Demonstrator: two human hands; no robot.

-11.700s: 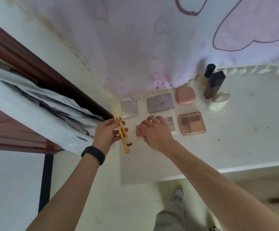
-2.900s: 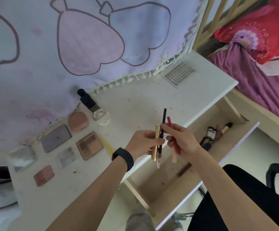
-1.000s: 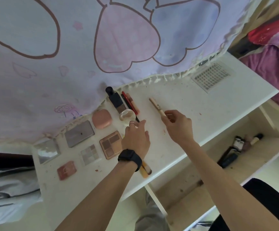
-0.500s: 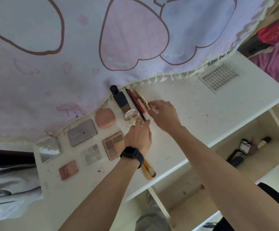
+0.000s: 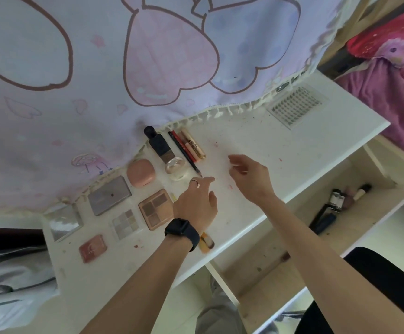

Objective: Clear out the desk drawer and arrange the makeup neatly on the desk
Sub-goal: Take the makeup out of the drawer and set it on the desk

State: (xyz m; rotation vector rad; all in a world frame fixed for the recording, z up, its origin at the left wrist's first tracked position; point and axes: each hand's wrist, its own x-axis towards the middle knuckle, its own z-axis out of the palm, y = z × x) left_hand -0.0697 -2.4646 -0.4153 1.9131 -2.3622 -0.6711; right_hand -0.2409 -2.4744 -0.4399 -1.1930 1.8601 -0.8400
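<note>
The desk (image 5: pixel 256 145) is white, with small red and brown stains on its top. A lilac cloth (image 5: pixel 148 56) printed with heart outlines hangs behind it; its fringed hem lies along the back edge. A vent grille (image 5: pixel 295 106) is set in the far right corner. To the right of the desk lies a purple blanket (image 5: pixel 389 80). A black chair (image 5: pixel 377 285) stands at lower right.

Makeup on the desk:
- Back row: a black bottle (image 5: pixel 160 145), two pencils (image 5: pixel 184 150) and a gold tube (image 5: pixel 193 145), lying side by side.
- Next row: a clear jar (image 5: pixel 177 168) touching the bottle's base, a pink case (image 5: pixel 140 173) and a grey palette (image 5: pixel 109 195).
- Front rows: a brown palette (image 5: pixel 156 209), a clear palette (image 5: pixel 125 224), a mirrored case (image 5: pixel 63 221) and a red compact (image 5: pixel 92 248).
- A brush (image 5: pixel 207 242) lies at the front edge, partly hidden by the left wrist.

The drawer (image 5: pixel 316 256) is pulled out below the desk's right half. A dark tube (image 5: pixel 322 221) and several small items (image 5: pixel 336 198) lie in its right end.

The left hand (image 5: pixel 197 203), wearing a watch (image 5: pixel 182 230) and a ring (image 5: pixel 194 182), is over the desk near the jar, fingers extended, holding nothing. The right hand (image 5: pixel 249 175) is over the desk just beside it, fingers loosely curled, holding nothing.
</note>
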